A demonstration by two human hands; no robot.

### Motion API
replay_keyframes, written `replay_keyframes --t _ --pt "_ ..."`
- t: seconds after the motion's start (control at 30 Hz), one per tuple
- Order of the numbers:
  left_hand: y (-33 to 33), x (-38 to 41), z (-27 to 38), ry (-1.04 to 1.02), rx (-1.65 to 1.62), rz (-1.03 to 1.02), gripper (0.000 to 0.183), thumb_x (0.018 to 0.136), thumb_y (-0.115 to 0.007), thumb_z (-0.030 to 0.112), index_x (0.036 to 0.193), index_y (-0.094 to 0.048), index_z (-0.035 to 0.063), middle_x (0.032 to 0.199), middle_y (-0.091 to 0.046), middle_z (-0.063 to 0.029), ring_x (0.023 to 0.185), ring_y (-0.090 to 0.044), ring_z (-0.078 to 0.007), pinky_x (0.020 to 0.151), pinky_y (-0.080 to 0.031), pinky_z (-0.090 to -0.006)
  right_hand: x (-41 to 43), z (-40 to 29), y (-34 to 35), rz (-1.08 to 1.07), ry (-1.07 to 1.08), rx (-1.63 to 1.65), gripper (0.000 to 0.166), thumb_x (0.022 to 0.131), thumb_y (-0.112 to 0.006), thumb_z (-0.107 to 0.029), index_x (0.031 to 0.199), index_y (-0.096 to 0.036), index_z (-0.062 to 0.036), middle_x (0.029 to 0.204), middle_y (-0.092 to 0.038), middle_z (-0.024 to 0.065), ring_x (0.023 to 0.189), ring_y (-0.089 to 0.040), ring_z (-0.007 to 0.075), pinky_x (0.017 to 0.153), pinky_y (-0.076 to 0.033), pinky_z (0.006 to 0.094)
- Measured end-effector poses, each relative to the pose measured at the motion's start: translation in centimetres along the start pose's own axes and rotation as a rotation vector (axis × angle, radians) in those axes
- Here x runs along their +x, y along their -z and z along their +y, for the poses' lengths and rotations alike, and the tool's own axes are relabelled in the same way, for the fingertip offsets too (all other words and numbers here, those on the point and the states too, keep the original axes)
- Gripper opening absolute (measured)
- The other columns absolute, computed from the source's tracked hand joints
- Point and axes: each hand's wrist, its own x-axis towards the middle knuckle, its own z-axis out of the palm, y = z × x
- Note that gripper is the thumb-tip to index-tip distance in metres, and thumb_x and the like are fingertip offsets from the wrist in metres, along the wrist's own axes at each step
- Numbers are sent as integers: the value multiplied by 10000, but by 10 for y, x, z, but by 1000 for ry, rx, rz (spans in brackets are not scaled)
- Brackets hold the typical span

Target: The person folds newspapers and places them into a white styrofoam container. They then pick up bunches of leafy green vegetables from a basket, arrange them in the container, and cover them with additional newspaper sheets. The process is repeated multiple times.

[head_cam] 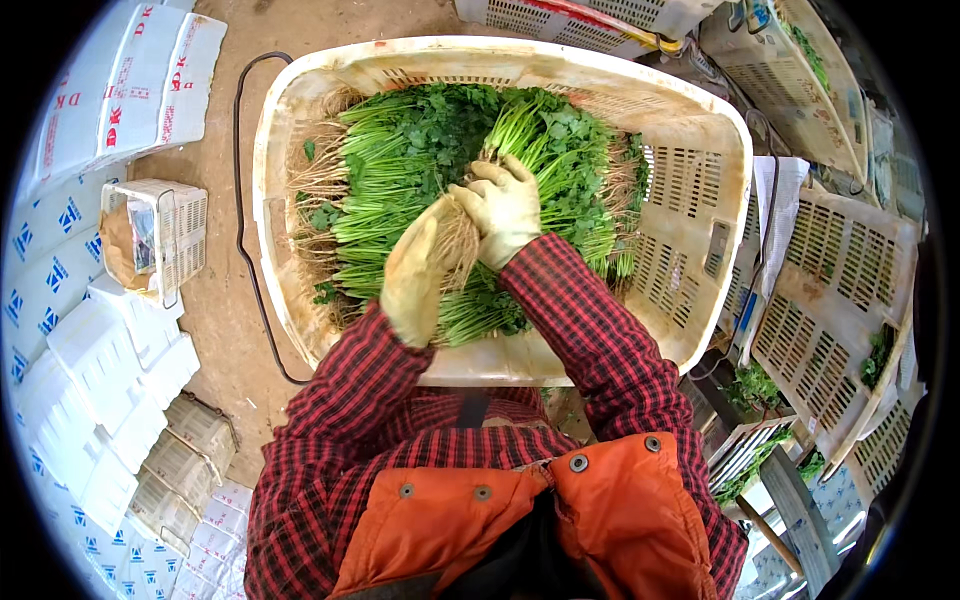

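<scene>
Before me stands a large white plastic crate (pixel 690 247) with slotted walls. Leafy green herbs (pixel 390 202), which look like coriander, lie in it in rows, their thin pale roots (pixel 319 172) towards the crate's left and right sides. In pale yellow gloves, both hands meet over the middle of the rows. My left hand (pixel 420 270) is cupped against the left side of a bundle of hanging roots (pixel 456 236). My right hand (pixel 502 206) is at its right and upper side, fingers bent around its top. How much each hand grips is partly hidden by the gloves.
A dark bent handle (pixel 241 202) curves along the crate's left side. Beyond it are a small white basket (pixel 180 232), white foam boxes (pixel 105 360) and printed cartons (pixel 150 82). More slotted crates (pixel 810 315) stand at the right, and others (pixel 570 26) at the top.
</scene>
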Motion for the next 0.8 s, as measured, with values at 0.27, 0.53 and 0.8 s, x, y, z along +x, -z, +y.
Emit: replay_keyframes --t 0.27,0.53,0.8 --pt "9 26 -48 -453 1720 -621 912 833 -496 628 1447 -282 -12 1473 -322 -244 1394 -245 -389 1150 -197 -453 3 19 21 -146 -27 -117 182 598 -669 -262 759 -697 -182 840 -696 5 936 -630 123 935 -432 297" --pt "7 26 -142 -306 1938 -762 868 879 -498 506 1445 -211 -86 1515 -231 -242 1444 -103 -358 1166 -51 -506 -44 77 63 93 -313 183 127 810 -642 -80 690 -668 -114 723 -674 23 721 -650 127 698 -548 325" --pt "17 42 -157 -360 1983 -784 778 809 -522 243 1432 -213 -106 1502 -219 -289 1444 -115 -368 1164 -56 -521 -106 97 223 897 -212 671 258 935 -590 -317 870 -616 -69 949 -595 67 760 -579 136 638 -549 276"
